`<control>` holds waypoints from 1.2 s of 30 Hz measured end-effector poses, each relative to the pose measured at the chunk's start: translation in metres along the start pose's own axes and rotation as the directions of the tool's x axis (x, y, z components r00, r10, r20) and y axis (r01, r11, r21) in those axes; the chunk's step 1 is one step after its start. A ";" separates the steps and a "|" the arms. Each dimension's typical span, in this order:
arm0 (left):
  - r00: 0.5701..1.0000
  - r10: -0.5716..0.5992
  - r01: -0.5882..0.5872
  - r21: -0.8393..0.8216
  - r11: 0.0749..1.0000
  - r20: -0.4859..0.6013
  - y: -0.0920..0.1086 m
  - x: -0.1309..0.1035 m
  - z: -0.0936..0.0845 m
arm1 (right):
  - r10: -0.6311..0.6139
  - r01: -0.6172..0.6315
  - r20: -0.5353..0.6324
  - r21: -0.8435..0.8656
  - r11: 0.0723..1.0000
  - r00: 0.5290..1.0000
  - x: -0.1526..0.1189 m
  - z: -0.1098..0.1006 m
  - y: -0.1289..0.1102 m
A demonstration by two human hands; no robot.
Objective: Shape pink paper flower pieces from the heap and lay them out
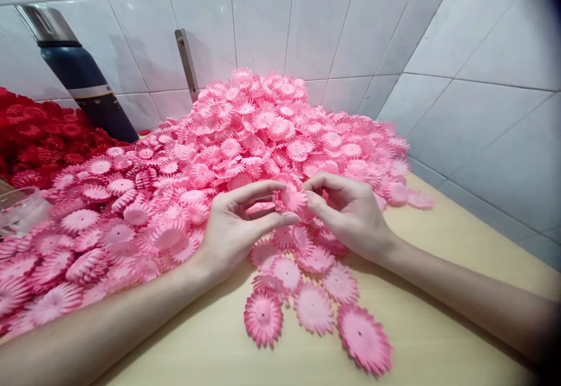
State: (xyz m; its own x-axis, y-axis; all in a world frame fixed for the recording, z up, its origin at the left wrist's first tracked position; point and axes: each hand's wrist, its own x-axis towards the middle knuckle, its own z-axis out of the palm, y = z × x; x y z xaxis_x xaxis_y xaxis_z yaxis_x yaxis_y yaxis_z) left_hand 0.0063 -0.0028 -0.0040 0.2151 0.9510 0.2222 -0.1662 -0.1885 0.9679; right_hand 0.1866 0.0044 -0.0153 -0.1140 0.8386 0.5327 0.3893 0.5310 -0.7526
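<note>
Thin pink frilly-edged petal disc (291, 200) held above smooth pale-yellow bench (193, 348), thumb-and-finger pinched by left hand (232, 222) and right hand (354, 215). Looks mid-handling; large pink disc heap (265, 132) behind, done ones can't be told apart.
</note>
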 end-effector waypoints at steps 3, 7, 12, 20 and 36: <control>0.998 -0.023 0.022 -0.012 1.000 -0.064 0.002 0.001 0.001 | 0.083 -0.079 -0.094 0.045 0.996 0.992 0.002 -0.001 0.003; 0.995 -0.019 0.022 0.021 1.000 -0.102 0.002 0.002 0.000 | 0.142 -0.129 -0.140 0.097 0.987 0.980 0.003 -0.003 0.004; 0.999 -0.030 0.029 0.047 0.998 0.024 -0.003 0.000 -0.003 | -0.075 0.078 -0.036 0.075 0.994 0.997 -0.001 -0.002 -0.002; 0.993 -0.082 0.079 0.033 0.996 0.089 -0.007 0.000 -0.006 | -0.220 0.197 0.155 0.154 0.968 0.963 -0.002 -0.002 -0.004; 0.987 -0.076 0.073 0.028 0.997 0.141 -0.007 -0.002 -0.005 | -0.130 0.113 0.154 0.114 0.987 0.980 -0.003 -0.001 -0.005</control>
State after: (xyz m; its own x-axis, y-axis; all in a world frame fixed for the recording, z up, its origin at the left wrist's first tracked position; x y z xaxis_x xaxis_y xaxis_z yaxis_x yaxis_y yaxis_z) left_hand 0.0023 -0.0020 -0.0119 0.3605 0.9185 0.1624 -0.1231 -0.1257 0.9844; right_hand 0.1863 -0.0002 -0.0127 -0.3029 0.7711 0.5601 0.2676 0.6328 -0.7266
